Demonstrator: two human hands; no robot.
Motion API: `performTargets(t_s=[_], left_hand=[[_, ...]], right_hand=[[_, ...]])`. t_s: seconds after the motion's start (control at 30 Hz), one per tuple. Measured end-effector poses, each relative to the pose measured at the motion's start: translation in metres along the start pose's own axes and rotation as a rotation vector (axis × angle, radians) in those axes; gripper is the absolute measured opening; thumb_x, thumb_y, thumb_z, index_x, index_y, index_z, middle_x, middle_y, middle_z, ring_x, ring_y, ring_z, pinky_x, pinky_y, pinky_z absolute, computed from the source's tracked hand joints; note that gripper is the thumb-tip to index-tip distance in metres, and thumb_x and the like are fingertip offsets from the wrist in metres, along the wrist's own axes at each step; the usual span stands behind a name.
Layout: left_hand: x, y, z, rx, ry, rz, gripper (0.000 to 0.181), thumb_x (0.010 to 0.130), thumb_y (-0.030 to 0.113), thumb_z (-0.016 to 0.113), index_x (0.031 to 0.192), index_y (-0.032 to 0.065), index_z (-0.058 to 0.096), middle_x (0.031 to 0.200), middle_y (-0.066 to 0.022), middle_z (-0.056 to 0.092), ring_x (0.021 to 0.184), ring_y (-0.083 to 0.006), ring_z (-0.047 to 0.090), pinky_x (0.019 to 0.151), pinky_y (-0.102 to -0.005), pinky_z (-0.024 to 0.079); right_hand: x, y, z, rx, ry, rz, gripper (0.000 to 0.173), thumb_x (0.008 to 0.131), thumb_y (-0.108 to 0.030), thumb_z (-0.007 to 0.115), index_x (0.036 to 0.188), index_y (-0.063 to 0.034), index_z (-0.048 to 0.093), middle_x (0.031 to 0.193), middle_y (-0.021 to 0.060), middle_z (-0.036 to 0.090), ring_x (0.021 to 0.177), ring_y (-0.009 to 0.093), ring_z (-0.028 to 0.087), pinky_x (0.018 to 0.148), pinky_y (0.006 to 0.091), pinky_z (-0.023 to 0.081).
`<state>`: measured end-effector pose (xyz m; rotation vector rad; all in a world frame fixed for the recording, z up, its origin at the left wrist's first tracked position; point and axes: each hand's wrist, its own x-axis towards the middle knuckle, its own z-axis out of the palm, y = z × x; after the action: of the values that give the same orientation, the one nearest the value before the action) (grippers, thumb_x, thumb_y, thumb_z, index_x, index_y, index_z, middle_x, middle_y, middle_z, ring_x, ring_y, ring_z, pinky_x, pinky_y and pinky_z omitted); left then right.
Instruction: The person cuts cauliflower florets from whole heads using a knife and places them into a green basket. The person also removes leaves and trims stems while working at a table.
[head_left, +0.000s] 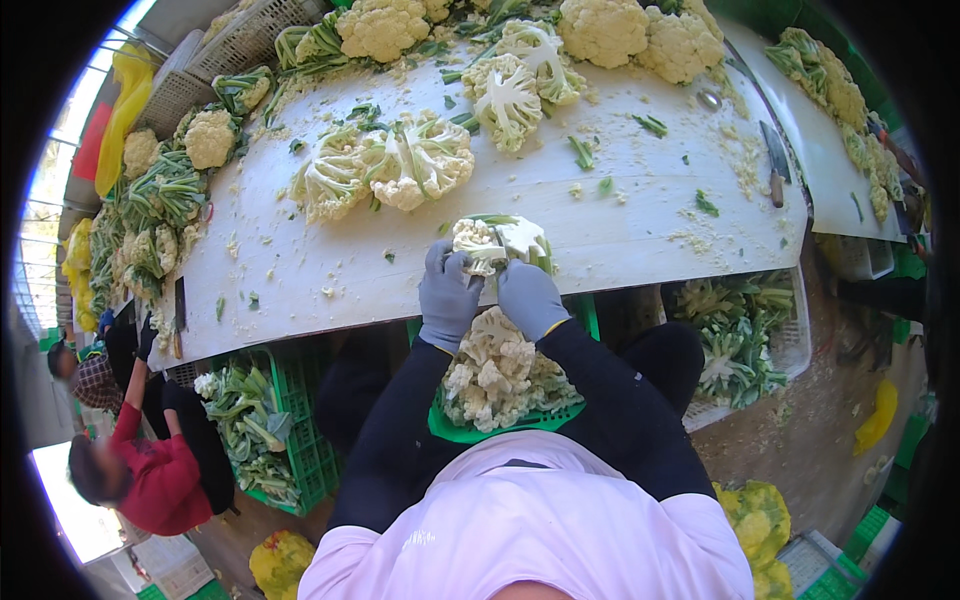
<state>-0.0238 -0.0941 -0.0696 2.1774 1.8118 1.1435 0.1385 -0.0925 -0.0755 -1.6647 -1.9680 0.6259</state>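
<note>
My left hand, in a grey glove, grips the left side of a cut cauliflower piece at the table's near edge. My right hand, gloved alike, is closed at the piece's right side, against the pale cut stem part. A narrow dark knife blade seems to stand in the cauliflower above my right fist; its handle is hidden in the fist. Below both hands, a green crate at my lap holds loose cauliflower florets.
Cut cauliflower halves lie ahead on the white table, with whole heads behind. A knife lies at right. Leaf-filled crates stand left and right. A person in red sits at left.
</note>
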Motion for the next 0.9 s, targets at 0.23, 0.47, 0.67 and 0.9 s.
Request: performTargets(t_s=[0.23, 0.47, 0.67, 0.9], left_hand=[[-0.030, -0.044, -0.029, -0.561, -0.210, -0.373, 0.055, 0.082, 0.014, 0.084, 0.126, 0.0016, 0.052, 0.137, -0.0166, 0.054, 0.123, -0.0274, 0.059, 0.099, -0.0396, 0.052], [0.014, -0.001, -0.031, -0.518, -0.353, -0.561, 0.094, 0.088, 0.045, 0.079, 0.158, -0.0004, 0.033, 0.149, -0.0278, 0.047, 0.125, -0.0322, 0.061, 0.101, -0.0394, 0.051], [0.059, 0.002, 0.023, -0.495, -0.503, -0.464, 0.064, 0.085, 0.030, 0.083, 0.133, -0.0024, 0.055, 0.125, -0.0201, 0.064, 0.107, -0.0256, 0.065, 0.095, -0.0364, 0.052], [0.019, -0.012, 0.041, -0.843, -0.184, -0.573, 0.046, 0.084, 0.011, 0.080, 0.123, -0.0008, 0.058, 0.116, -0.0107, 0.063, 0.105, -0.0189, 0.063, 0.095, -0.0327, 0.051]], right_hand=[[0.017, 0.024, -0.029, 0.075, -0.209, 0.130, 0.032, 0.102, -0.029, 0.050, 0.092, -0.0019, 0.063, 0.080, 0.0261, 0.069, 0.078, 0.045, 0.069, 0.073, 0.0558, 0.054], [0.005, 0.019, -0.017, -0.058, -0.115, 0.150, 0.027, 0.102, -0.026, 0.052, 0.095, -0.0011, 0.061, 0.078, 0.0250, 0.069, 0.077, 0.044, 0.070, 0.070, 0.0548, 0.055], [0.000, 0.018, -0.017, -0.106, -0.020, 0.168, 0.025, 0.102, -0.023, 0.053, 0.096, -0.0002, 0.060, 0.076, 0.0260, 0.068, 0.075, 0.045, 0.069, 0.068, 0.0561, 0.054], [-0.007, 0.014, -0.040, -0.063, -0.166, 0.187, 0.026, 0.102, -0.024, 0.053, 0.096, -0.0008, 0.061, 0.081, 0.0260, 0.070, 0.077, 0.045, 0.069, 0.070, 0.0565, 0.054]])
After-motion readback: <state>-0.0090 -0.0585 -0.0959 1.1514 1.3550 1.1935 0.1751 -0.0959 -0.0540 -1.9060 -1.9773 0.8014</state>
